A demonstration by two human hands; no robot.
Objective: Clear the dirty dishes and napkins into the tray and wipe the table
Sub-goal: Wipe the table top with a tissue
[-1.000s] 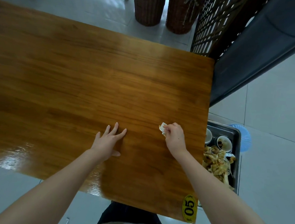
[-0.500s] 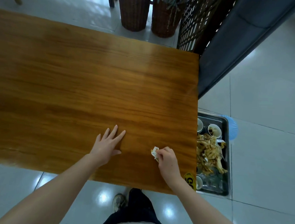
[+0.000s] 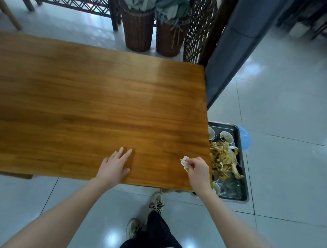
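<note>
A golden-brown wood grain is shown on the table point(image 3: 103, 102) — darker streaks are threaded through it. The napkin point(image 3: 184, 162) is seen white, the tray point(image 3: 236, 198) grey, the stool point(image 3: 245, 138) pale blue — the baskets point(image 3: 137, 31) are woven dark brown.

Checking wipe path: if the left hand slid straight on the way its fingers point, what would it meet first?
Likely nothing: the left hand points diagonally right across bare table, so the way looks free to the table's right edge. The napkin is off that line.

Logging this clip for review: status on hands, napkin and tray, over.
Left hand flat on table. Right hand pinching crumpled napkin near table's right edge. Tray of dirty dishes beside that edge; nothing in the way.
</note>
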